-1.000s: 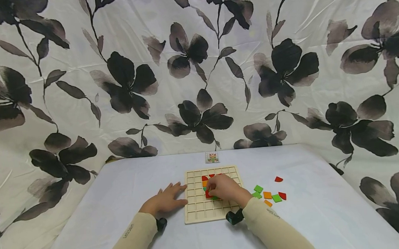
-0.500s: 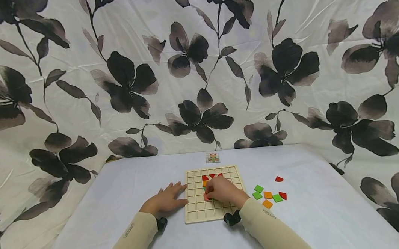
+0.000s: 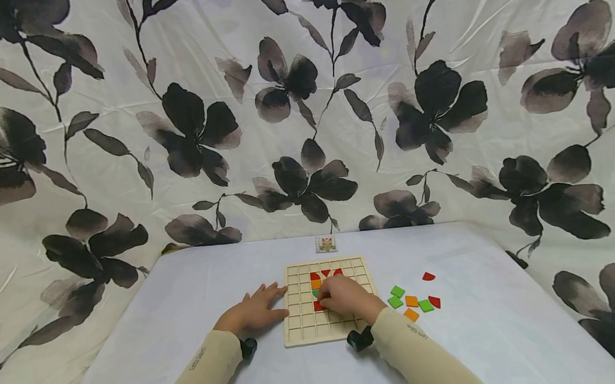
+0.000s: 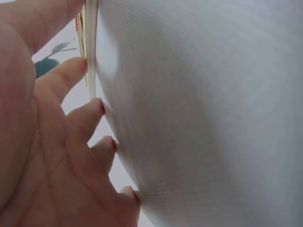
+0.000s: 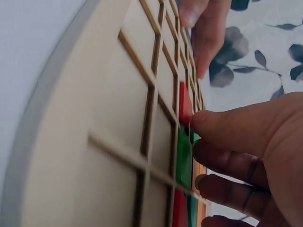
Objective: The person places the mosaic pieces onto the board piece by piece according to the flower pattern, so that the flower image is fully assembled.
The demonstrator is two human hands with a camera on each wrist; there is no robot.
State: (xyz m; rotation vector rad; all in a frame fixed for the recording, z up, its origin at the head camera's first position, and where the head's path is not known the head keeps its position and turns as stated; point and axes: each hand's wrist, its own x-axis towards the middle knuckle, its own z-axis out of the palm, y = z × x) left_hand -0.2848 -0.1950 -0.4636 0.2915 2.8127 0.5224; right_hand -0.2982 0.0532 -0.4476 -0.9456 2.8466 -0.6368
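A pale wooden grid board (image 3: 300, 327) lies on the white table. My left hand (image 3: 253, 309) rests at its left edge, fingers spread, with thumb and index fingertips right at the rim. Over the board's middle is my right hand (image 3: 348, 297), its fingers loosely bent. In the right wrist view its thumb tip (image 5: 201, 120) touches a red tile (image 5: 184, 104) sitting in a grid cell, beside a green tile (image 5: 183, 156). Higher on the board in the head view are an orange tile (image 3: 316, 284) and several red tiles. The right hand hides other cells.
Loose tiles lie to the board's right: green tiles (image 3: 395, 302), orange tiles (image 3: 411, 301) and red tiles (image 3: 429, 276). A small picture card (image 3: 326, 244) with a coloured pattern lies behind the board. Floral cloth (image 3: 304, 128) hangs beyond the table.
The red tile at the right fingertips has gone from tilted to flat in its cell, and the right fingers now stand at its upper right corner. The left hand has stayed still.
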